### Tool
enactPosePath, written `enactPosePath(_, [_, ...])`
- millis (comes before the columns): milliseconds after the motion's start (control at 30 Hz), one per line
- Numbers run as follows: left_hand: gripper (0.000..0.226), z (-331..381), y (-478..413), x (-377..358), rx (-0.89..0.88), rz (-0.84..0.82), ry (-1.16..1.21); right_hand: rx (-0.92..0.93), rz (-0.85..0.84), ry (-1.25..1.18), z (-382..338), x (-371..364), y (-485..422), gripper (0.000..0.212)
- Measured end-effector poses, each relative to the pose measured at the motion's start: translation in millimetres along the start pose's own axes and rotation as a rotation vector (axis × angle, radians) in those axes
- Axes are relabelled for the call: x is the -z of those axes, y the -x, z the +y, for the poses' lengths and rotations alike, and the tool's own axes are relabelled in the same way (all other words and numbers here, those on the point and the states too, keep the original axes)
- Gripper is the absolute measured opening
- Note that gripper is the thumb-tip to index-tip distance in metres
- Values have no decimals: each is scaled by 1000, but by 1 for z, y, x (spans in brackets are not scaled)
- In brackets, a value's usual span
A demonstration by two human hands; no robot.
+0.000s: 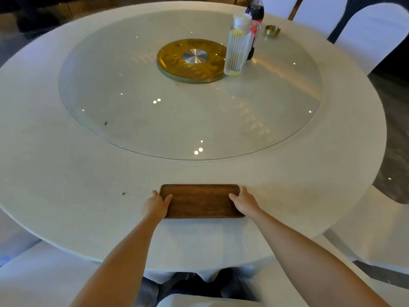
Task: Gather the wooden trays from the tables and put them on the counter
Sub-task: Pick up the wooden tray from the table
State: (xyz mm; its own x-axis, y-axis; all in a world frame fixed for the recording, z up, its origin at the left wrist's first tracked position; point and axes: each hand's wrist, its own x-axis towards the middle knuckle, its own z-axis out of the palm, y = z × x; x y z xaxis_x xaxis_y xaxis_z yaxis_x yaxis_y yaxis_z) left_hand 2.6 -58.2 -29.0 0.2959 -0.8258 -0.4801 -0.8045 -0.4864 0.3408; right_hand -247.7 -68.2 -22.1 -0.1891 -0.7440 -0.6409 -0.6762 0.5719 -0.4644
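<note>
A dark brown rectangular wooden tray (200, 201) lies flat on the white round table (66, 185), close to the near edge. My left hand (156, 206) grips the tray's left short end, thumb on top of the rim. My right hand (244, 201) grips the right short end the same way. The tray holds nothing and still rests on the tablecloth.
A glass turntable (132, 107) with a gold hub (192, 60) fills the table's middle. A ribbed clear bottle (236, 45), a cola bottle (255, 12) and a small brass dish (272, 30) stand at the far right. White-covered chairs (371, 36) surround the table.
</note>
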Motion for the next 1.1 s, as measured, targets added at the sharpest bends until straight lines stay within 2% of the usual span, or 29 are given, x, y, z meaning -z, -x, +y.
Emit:
enactPosePath(233, [47,1,19,24,6,102,48,122,77,-66,-5,6,12,52])
enactPosePath(400, [45,2,38,53,50,238,135,234,79,-256,-28,12,22,49])
enactPosePath(600, [42,-9,76,88,65,433,223,407,73,-351,-64,22,42,52])
enactPosePath(967, [41,-104,173,142,225,741,419,777,-40,-319,-143,-25,131,52])
enactPosePath(1100, [37,-148,215,156,310,857,355,905,-119,-309,-164,-58,173,51])
